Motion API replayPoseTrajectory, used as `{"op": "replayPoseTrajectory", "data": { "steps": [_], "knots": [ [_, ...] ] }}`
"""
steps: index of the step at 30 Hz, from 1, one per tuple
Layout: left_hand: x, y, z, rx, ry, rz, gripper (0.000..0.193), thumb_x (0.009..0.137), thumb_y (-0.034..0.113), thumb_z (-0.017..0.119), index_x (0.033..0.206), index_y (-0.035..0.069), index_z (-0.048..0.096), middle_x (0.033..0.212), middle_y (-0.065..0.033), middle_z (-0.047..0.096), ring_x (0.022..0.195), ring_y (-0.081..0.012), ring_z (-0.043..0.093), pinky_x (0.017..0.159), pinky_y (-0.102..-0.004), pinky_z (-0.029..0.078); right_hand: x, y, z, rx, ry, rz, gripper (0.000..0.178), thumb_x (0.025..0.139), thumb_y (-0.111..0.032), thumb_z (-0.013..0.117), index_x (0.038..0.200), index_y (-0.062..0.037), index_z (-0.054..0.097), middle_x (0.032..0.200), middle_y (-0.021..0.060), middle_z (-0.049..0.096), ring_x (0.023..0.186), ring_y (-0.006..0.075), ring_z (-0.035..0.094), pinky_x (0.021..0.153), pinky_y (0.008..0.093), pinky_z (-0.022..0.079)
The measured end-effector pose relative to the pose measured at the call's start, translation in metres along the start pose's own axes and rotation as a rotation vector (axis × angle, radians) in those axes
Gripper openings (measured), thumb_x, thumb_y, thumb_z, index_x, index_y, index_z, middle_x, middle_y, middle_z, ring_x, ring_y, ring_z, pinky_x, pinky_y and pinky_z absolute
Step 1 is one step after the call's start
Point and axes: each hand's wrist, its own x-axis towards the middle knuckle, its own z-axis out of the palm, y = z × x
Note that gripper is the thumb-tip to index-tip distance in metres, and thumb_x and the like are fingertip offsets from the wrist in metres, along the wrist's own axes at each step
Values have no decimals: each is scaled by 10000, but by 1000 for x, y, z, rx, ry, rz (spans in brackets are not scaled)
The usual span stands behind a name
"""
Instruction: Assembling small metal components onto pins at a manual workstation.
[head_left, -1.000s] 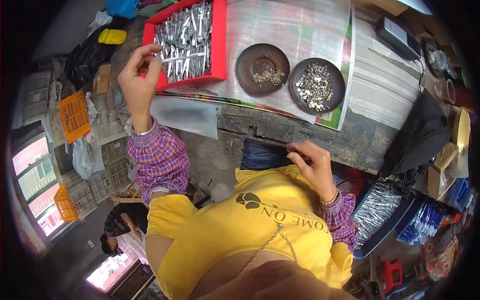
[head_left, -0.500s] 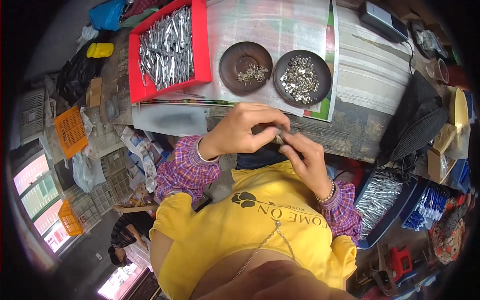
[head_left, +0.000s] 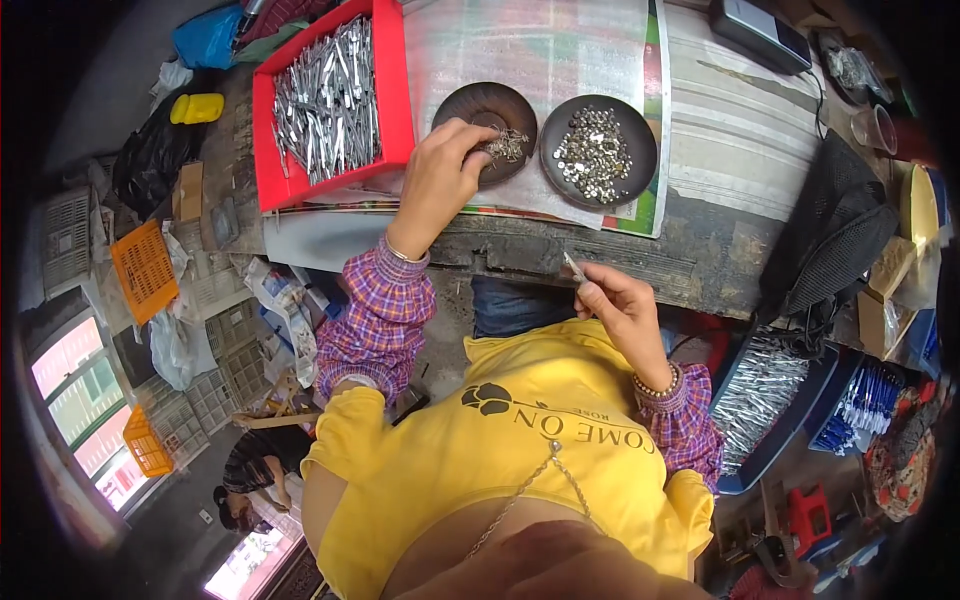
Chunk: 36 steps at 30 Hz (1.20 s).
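Observation:
Over the left dark round dish (head_left: 460,100) reaches my left hand (head_left: 440,175), thumb and forefinger apart beside a small heap of thin metal pins (head_left: 512,146). Nothing shows between these fingertips. In front of the table edge, my right hand (head_left: 622,308) pinches a slim silver metal piece (head_left: 573,266) between thumb and fingers, its tip pointing up and left. The hand covers the piece's lower part. The right dark dish (head_left: 648,150) holds many small shiny round metal parts (head_left: 595,155).
A red box (head_left: 393,90) full of slim silver metal pieces (head_left: 328,100) stands left of the dishes. A black mesh bag (head_left: 835,220) hangs at the table's right. Below it, a blue crate (head_left: 745,478) holds more silver pieces. A person (head_left: 258,465) bends at lower left.
My left hand has left the right hand and moved up to the left dish. The right hand has shifted slightly down and right, keeping the silver piece, which now shows more.

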Motion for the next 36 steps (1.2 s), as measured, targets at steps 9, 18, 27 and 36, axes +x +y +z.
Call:
{"op": "replayPoseTrajectory", "data": {
  "steps": [9,18,27,36],
  "knots": [
    [1,-1,2,-27,6,-18,116,757,46,612,871,30,627,798,-111,594,715,-274,583,616,-329,451,1,0,-3,91,-54,52,263,939,-106,473,1136,36,574,711,26,546,623,76,488,587,205,422],
    [6,4,10,-76,72,40,116,719,46,629,830,11,625,828,-110,595,811,-295,563,727,-373,442,1,1,-4,46,-56,34,275,943,-134,473,1145,25,570,702,22,539,617,73,479,581,198,409],
    [5,-2,10,-114,83,-8,83,726,36,621,805,19,637,764,-98,594,703,-242,574,632,-326,450,1,4,-4,117,-78,58,267,938,-125,487,1154,7,571,705,9,552,612,59,501,567,192,427],
    [-1,-4,-2,-475,47,-249,107,770,-33,632,877,-30,642,838,-30,631,764,-64,579,675,-195,460,5,-5,-4,423,-57,216,330,950,-171,436,1192,45,499,677,3,490,564,82,447,526,206,395]
  ]
}}
